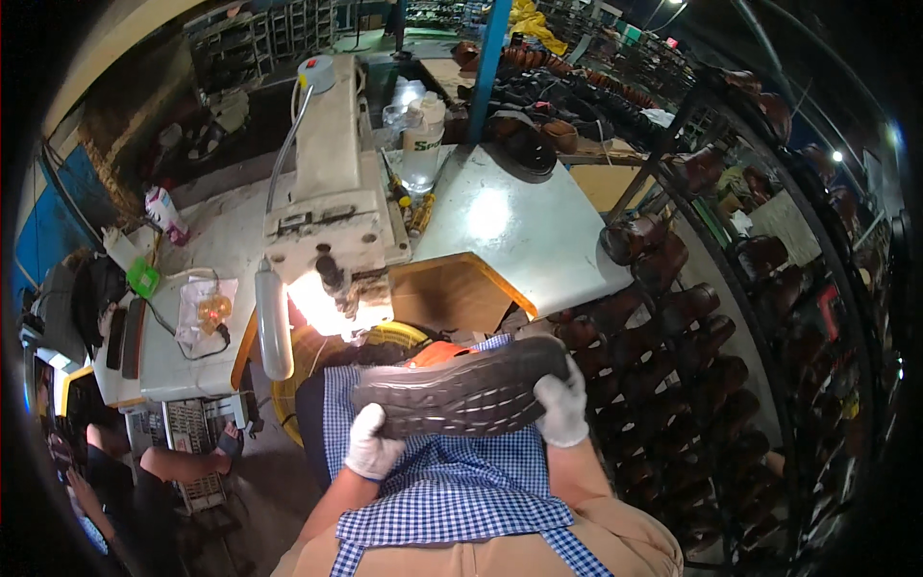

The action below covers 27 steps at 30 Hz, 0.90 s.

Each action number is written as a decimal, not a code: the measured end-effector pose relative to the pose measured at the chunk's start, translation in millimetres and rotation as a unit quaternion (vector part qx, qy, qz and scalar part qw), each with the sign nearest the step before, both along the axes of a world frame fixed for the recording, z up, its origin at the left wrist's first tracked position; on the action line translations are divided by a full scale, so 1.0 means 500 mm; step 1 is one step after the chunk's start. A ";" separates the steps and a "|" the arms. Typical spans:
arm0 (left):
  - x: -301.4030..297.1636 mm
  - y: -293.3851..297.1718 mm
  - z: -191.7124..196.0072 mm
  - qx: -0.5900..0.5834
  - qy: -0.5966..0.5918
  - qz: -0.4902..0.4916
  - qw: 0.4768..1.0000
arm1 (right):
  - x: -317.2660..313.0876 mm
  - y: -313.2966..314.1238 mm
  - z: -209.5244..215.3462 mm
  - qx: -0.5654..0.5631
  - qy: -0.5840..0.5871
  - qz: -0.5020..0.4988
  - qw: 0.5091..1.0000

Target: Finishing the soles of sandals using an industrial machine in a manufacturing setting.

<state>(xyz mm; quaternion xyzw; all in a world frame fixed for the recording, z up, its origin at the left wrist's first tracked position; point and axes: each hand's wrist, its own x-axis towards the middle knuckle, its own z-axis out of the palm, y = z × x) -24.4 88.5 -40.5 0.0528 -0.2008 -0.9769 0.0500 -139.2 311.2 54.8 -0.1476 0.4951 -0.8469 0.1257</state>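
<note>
Between my two hands is a shoe (pixel 457 392), turned so that its black grooved sole faces me. A strip of orange shows behind the sole's far edge; the rest of the upper is hidden. My left hand (pixel 373 446), in a white glove, grips the left end. At the right end, my right hand (pixel 563 404), also white-gloved, is closed on the sole's edge. Just beyond the shoe stands a sewing machine (pixel 332 207) with a bright lamp glowing at its needle area. A blue-and-white checked apron (pixel 452 490) covers my lap below the shoe.
A pale workbench (pixel 500 226) surrounds the machine, bearing a clear bottle (pixel 421 154) and a dark shoe sole (pixel 522 149). On my right rises a rack (pixel 740 207) of brown shoes. A yellow basket (pixel 288 389) sits under the machine. Another person (pixel 125 481) sits at lower left.
</note>
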 end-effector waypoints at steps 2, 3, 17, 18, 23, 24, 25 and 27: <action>0.028 -0.032 -0.030 -0.012 -0.078 0.066 0.995 | 0.004 -0.040 -0.036 -0.044 0.048 0.193 0.979; 0.039 -0.038 -0.019 0.011 -0.099 0.091 0.991 | 0.019 -0.040 -0.119 -0.002 0.109 0.183 0.977; -0.068 -0.079 0.112 -0.307 0.118 -0.121 0.937 | -0.068 0.011 -0.220 -0.100 -0.154 0.138 0.973; -0.084 -0.084 0.128 -0.316 0.122 -0.129 0.932 | -0.081 0.020 -0.235 -0.097 -0.155 0.138 0.974; -0.108 -0.118 0.116 -0.260 0.127 -0.154 0.945 | -0.106 0.007 -0.230 -0.109 -0.081 0.115 0.984; -0.106 -0.124 0.108 -0.260 0.127 -0.153 0.945 | -0.104 0.005 -0.227 -0.103 -0.062 0.114 0.986; -0.100 -0.128 0.102 -0.244 0.131 -0.138 0.951 | -0.098 -0.004 -0.214 -0.095 -0.077 0.105 0.987; -0.094 -0.146 0.057 -0.251 0.131 -0.127 0.951 | -0.077 -0.024 -0.179 -0.104 -0.053 0.099 0.988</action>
